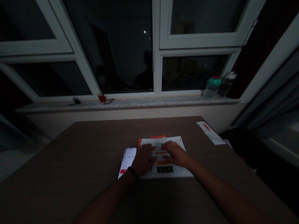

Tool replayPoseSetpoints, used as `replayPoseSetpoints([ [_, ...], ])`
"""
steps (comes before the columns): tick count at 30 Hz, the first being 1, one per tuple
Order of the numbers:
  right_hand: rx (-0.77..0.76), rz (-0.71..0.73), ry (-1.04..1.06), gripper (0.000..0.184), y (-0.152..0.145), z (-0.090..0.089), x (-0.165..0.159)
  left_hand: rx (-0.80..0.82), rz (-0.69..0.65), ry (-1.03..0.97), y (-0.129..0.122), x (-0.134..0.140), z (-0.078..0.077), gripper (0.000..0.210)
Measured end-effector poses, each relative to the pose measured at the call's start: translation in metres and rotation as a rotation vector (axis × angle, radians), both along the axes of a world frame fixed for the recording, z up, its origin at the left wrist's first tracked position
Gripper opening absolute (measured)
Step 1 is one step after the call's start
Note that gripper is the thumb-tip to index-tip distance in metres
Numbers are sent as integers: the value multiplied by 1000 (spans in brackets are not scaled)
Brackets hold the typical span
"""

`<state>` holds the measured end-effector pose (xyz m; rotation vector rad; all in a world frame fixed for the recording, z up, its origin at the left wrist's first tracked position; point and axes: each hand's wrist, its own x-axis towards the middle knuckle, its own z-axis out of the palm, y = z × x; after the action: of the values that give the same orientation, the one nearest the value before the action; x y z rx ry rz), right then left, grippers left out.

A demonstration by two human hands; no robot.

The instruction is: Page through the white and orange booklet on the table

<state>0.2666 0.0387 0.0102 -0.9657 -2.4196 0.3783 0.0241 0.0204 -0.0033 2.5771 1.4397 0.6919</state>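
Printed pages (179,173) with orange headings and a dark picture lie on the brown table; I cannot tell whether they are loose sheets or a booklet. A folded orange-and-white edge (158,137) sticks out at their top. My left hand (144,158), with a dark band at the wrist, rests on their left part, fingers stretched forward. On the right part lies my right hand (175,153), its fingers apart and slightly bent, the thumb pointing left. Beside my left hand is a lit phone (127,158) showing a timer-like screen, partly covered by that hand.
A cut strip of printed paper (211,133) lies near the table's (70,161) right edge. On the stone windowsill (144,102) stand a teal-topped bottle (212,87), a clear bottle (226,84) and a small red object (102,97). Dark windows are behind.
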Motion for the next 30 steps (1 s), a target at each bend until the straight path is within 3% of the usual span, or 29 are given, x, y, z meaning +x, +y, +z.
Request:
replayPoseSetpoints([
  [17, 5, -2, -8, 34, 0, -1, 0, -11, -50, 147, -7, 1, 0, 53],
  [30, -2, 5, -15, 33, -1, 0, 0, -50, -96, 197, -8, 3, 4, 48],
])
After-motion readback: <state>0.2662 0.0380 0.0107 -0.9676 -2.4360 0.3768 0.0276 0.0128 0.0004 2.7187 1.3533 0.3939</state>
